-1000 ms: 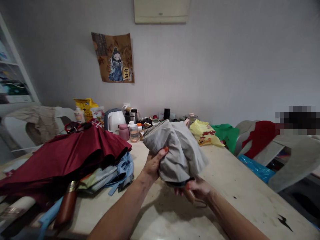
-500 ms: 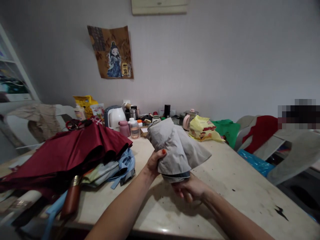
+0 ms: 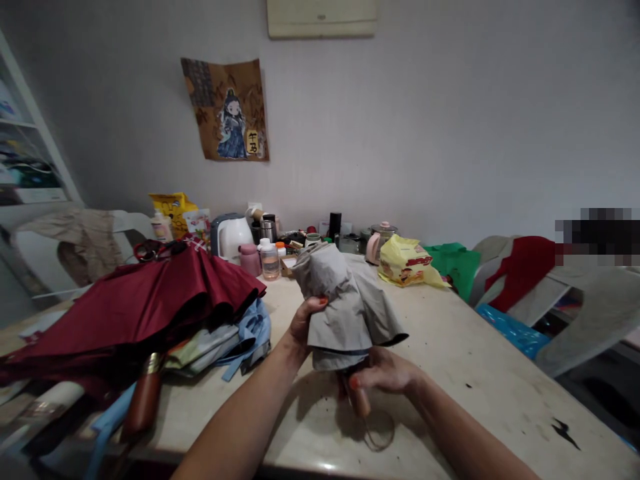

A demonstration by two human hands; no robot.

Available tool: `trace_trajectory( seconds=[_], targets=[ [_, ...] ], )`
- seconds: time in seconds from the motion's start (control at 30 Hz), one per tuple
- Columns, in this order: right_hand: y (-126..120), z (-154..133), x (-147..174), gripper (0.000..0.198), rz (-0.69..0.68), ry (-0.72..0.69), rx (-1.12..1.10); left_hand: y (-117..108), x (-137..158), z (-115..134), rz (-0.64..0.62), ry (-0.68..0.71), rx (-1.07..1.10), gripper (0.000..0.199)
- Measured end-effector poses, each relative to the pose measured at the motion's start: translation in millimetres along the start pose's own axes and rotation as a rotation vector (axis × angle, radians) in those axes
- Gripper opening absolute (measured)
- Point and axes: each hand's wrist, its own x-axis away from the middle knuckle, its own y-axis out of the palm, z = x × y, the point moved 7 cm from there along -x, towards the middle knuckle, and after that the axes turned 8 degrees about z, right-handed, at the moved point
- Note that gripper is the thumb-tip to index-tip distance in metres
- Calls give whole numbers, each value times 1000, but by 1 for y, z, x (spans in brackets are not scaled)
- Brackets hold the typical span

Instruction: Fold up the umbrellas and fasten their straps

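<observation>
A pale wall (image 3: 450, 127) forms the background, with a cream tabletop (image 3: 440, 373) extending from its base. On the left side of the tabletop lies a dark red umbrella (image 3: 145, 293), its canopy loosely spread over light blue fabric (image 3: 255, 327). At right, beside the tabletop, stands a white chair (image 3: 590, 320). The grey umbrella (image 3: 340, 307) is held above the middle of the tabletop, near edge side, its canopy in loose folds and its handle end slanting down towards the viewer. A brown illustrated poster (image 3: 233, 113) hangs on the wall, below and left of a partly visible air conditioner (image 3: 323, 20). A red cloth (image 3: 523, 267) drapes the chair. A yellow packet (image 3: 407, 261) rests at the far right of the tabletop, near a green bag (image 3: 457, 267). The right hand (image 3: 390, 369) has its grip wrapped about the upper handle of the grey umbrella. A white kettle (image 3: 236, 239) stands near the wall. The left hand (image 3: 300, 325) has its grip closed on the canopy's left side, thumb uppermost. Smaller items: the wooden handle (image 3: 361, 401), protruding below the right hand; a pink bottle (image 3: 249, 261) just beside a clear bottle (image 3: 270, 262); a thin cord loop (image 3: 379, 450) at the handle's end.
</observation>
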Motion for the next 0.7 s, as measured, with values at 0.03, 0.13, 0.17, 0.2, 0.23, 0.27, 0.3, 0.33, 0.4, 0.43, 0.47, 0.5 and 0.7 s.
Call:
trace_trajectory(
  seconds=[0.03,0.13,0.17,0.2,0.23,0.27,0.3,0.33,0.4,0.43,0.47,0.5,0.7],
  targets=[
    [-10,-9,5,35,23,-11,173,-1,0,6,33,22,-31,36],
    [-74,-47,26,32,614,-173,366,-2,1,28,140,199,-120,33],
    [-91,-58,38,35,823,-253,344,0,2,33,173,259,-164,33],
    [-101,-65,48,40,968,-330,308,2,3,35,204,302,-216,34],
    [-104,-71,54,45,1040,-403,276,6,4,36,233,335,-278,36],
    [-102,-76,55,52,1049,-473,259,11,6,36,256,366,-347,36],
    [-96,-81,53,61,1014,-534,260,17,9,35,267,402,-416,37],
    [-87,-86,49,73,960,-586,271,25,12,33,261,441,-478,38],
    [-69,-96,43,100,863,-684,292,41,18,24,197,495,-568,43],
    [-61,-103,42,112,848,-733,308,48,22,18,151,505,-602,49],
    [-55,-109,42,121,866,-773,334,53,25,11,111,510,-634,55],
    [-51,-116,45,127,918,-805,374,57,27,4,90,515,-669,59],
    [-41,-146,77,118,1387,-869,680,64,33,-27,130,582,-1001,56]
  ],
)
